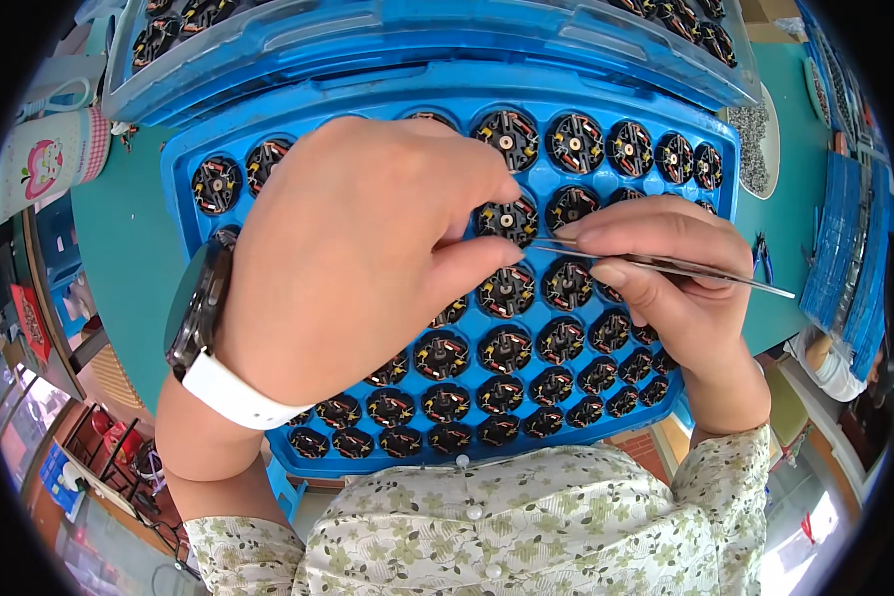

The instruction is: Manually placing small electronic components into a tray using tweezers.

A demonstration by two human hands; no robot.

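The person leans over a blue tray (209, 149) full of small round black parts, each seated in its own round pocket, row after row. The left hand (353, 253) hovers over the tray's middle-left, fingers curled, with thumb and forefinger drawn close together at about three o'clock from the palm; whether anything tiny sits between the tips I cannot tell. A dark wristwatch (197, 303) on a white strap rides the left wrist.

The right hand (670, 288) comes in from four o'clock and pinches a pair of metal tweezers (666, 265), fingers pressed together around the shaft. The tweezers lie almost level, the free end sticking out toward three o'clock, the tips pointing toward nine o'clock and meeting the left fingertips just above one black part (507, 290) near the tray's centre. The tips look close to touching that left thumb.

A second blue tray (417, 50) with the same black parts sits at twelve o'clock, overlapping the far edge of the first. At ten o'clock stands a white mug (50, 154) with a pink picture. At two o'clock a shallow dish (755, 139) holds small grey bits. Everything rests on a green tabletop (119, 258). Flowered sleeves show at six o'clock.
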